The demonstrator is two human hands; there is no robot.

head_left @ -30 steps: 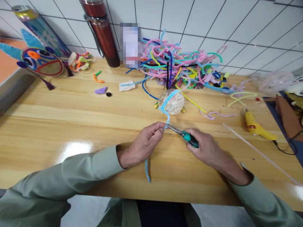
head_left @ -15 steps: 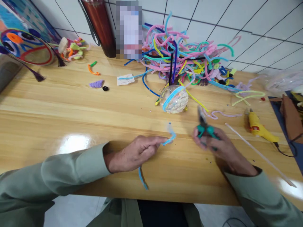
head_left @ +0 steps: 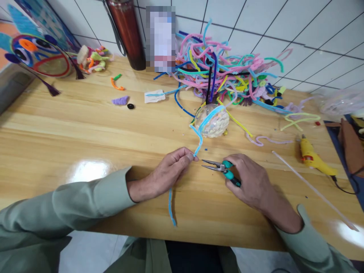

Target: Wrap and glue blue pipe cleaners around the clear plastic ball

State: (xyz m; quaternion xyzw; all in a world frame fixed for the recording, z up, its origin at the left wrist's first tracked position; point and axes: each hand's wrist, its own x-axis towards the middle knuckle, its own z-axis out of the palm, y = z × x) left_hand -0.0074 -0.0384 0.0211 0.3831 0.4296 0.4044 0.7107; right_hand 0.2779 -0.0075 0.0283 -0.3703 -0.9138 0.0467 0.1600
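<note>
While pinching blue stem [head_left: 201, 141] in closed left hand [head_left: 167, 170], holding spread-jawed pliers [head_left: 222, 167] in curled right hand [head_left: 251, 182].
Back beside stem after swinging right, so within reach but gripping nothing, short of clear ball [head_left: 218, 126] on counter [head_left: 71, 140].

- A white tiled wall [head_left: 261, 19] is rising behind the table [head_left: 71, 129], filling much of the top.
- Dark joints [head_left: 270, 38] are crossing it in a grid, many of them slanting at the right.
- The table is stretching across the view, its pale wood grain running mostly crosswise.
- Its back is meeting the wall; its front edge [head_left: 119, 235] is sloping slightly down to the right.
- Grey-white floor [head_left: 91, 250] is showing below that edge, on both sides.
- Light is reflecting off the wood in a white patch [head_left: 89, 170] at left; another glare [head_left: 351, 233] is shining at lower right.
</note>
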